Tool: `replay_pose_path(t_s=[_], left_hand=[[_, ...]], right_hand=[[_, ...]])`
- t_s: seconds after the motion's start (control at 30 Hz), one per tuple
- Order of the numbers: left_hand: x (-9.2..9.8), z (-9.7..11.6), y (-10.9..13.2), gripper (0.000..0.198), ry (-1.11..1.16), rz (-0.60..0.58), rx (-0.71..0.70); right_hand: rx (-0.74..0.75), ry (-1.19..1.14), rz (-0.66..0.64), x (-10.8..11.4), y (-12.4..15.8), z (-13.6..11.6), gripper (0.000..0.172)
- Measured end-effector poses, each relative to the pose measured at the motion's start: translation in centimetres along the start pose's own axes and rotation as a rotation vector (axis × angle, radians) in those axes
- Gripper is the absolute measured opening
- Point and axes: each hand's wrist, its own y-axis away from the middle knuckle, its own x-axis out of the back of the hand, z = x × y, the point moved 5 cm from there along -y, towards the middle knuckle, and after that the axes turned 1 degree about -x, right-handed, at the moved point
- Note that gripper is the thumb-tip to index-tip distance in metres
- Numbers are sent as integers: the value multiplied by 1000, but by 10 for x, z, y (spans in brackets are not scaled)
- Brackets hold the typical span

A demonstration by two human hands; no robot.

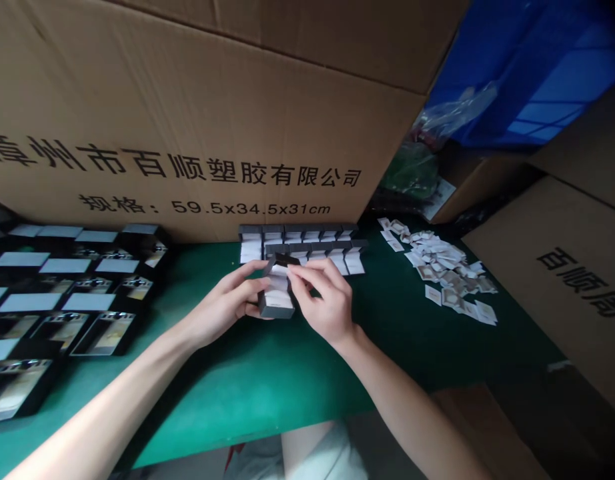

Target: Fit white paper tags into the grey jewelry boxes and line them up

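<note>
Left grip (228,303) closed round small box (276,305), long axis pointing away; right grip (321,297), touching from right, pinches white insert (279,275) at box's far end.

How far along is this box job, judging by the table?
Done, apparently: the filled boxes laid in rows at the left. In hand: the left hand holds a small dark box, open, while the right hand fingers its white inside. Left, it seems: the row of open boxes by the carton and the pile of white packets at the right.
</note>
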Motion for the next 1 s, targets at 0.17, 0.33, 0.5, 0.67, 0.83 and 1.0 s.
replay_pose_path(t_s=[0.17, 0.33, 0.5, 0.67, 0.83, 1.0], left_hand=[[4, -3, -1, 53, -148, -9, -33], [1, 5, 1, 41, -312, -28, -130], [-3, 11, 2, 34, -364, -94, -200], [-3, 7, 2, 31, -318, -148, -204], [-7, 11, 4, 35, -330, -141, -237], [-4, 13, 4, 49, -386, -32, -226]], right_hand=[[-17, -42, -32, -1, -1, -4, 8], [-103, -88, -27, -3, 0, -3, 5], [-157, -150, -102, -5, 0, -1, 21], [-160, -182, -204, -9, -2, -3, 21], [-176, -172, -209, -9, -1, -3, 23], [-147, -144, -98, -3, -2, -2, 25]])
